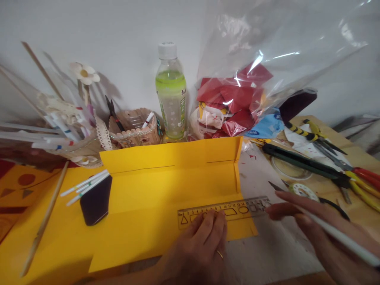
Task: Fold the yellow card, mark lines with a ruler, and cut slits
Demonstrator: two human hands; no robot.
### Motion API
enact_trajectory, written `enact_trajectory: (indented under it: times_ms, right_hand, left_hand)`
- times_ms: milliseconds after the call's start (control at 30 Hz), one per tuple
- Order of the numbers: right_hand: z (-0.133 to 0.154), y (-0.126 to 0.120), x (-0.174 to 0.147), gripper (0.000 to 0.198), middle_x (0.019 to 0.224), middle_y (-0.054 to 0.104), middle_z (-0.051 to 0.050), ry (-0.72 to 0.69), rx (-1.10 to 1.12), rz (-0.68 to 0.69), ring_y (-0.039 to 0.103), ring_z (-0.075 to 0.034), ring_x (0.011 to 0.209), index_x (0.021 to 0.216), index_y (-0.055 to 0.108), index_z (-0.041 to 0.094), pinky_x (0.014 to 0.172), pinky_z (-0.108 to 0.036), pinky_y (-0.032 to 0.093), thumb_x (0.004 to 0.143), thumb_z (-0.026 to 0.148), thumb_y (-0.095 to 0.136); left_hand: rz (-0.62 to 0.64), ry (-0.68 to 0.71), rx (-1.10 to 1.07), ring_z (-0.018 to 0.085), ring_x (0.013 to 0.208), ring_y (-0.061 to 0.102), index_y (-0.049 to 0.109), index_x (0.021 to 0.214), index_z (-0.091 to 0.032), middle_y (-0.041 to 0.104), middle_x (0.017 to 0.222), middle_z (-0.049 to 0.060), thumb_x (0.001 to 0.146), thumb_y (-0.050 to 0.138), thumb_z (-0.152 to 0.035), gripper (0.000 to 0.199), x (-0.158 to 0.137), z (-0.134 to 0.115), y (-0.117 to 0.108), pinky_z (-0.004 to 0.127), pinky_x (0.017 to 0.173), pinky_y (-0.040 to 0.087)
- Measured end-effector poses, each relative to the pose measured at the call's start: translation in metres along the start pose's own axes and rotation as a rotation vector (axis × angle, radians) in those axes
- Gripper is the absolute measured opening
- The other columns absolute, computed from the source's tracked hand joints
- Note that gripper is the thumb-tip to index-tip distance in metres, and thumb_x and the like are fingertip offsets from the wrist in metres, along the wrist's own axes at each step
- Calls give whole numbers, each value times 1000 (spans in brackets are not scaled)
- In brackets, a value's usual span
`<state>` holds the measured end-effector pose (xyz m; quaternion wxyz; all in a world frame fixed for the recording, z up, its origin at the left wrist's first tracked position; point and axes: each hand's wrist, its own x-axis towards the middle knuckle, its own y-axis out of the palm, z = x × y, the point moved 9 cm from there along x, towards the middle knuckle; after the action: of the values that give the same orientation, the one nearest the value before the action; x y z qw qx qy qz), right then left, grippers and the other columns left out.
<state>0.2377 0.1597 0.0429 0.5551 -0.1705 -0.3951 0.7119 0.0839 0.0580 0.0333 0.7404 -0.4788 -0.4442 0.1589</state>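
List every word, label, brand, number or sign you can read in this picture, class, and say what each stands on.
"10 11 12 13 14": part of the number scale on the clear ruler; the numbers toward its ends are less clear.
Green-and-white lettering on the bottle: too blurred to read.
White lettering on the blue packet: too blurred to read.
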Motion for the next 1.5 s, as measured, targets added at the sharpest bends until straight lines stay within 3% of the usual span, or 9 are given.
enact_trajectory:
  times_ms: [67,133,300,467,667,900,1500]
  right_hand:
    - [7,-3,12,24,67,67,1,-9,89,-38,60,-14,52,101,64,33,46,-25,50,88,41,45]
    - [13,1,25,24,69,65,-1,25,233,-57,54,-11,49,84,67,28,42,-22,44,87,43,48]
    - [28,51,53,23,55,44,5,163,514,134,37,-8,43,65,51,21,37,-20,29,79,38,58]
    - [39,73,56,19,53,41,6,86,444,178,37,-9,44,62,47,21,40,-21,30,78,29,55]
    - [46,76,50,19,57,49,3,-47,333,219,43,-10,49,63,51,21,42,-22,34,80,27,55]
    - [48,81,50,19,56,50,2,-57,315,247,44,-10,48,63,52,21,41,-22,35,80,28,56]
    - [44,78,50,19,54,49,3,-67,269,247,43,-10,47,62,50,21,41,-21,34,79,26,55]
  left_hand:
    - [2,-4,-6,18,101,59,63,106,-7,66,111,9,92,30,-13,36,0,1,0,28,87,46]
    - [2,-4,-9,18,102,59,62,107,-7,65,113,9,92,28,-12,38,-2,1,1,28,87,45]
    - [20,-2,9,20,105,57,61,111,-6,61,118,12,93,30,-16,37,-4,-1,4,30,90,43]
    - [1,-15,-16,18,103,58,62,108,-8,65,112,8,93,26,-11,40,-2,2,0,28,87,45]
    - [-3,-26,7,18,103,58,63,108,-8,65,112,8,93,33,-16,34,-2,2,3,28,86,46]
    - [-48,-30,2,18,100,60,64,106,-8,67,108,7,93,29,-11,38,-2,2,0,27,83,48]
    - [2,9,30,18,102,59,62,109,-7,64,114,10,92,31,-13,35,-5,1,4,27,84,49]
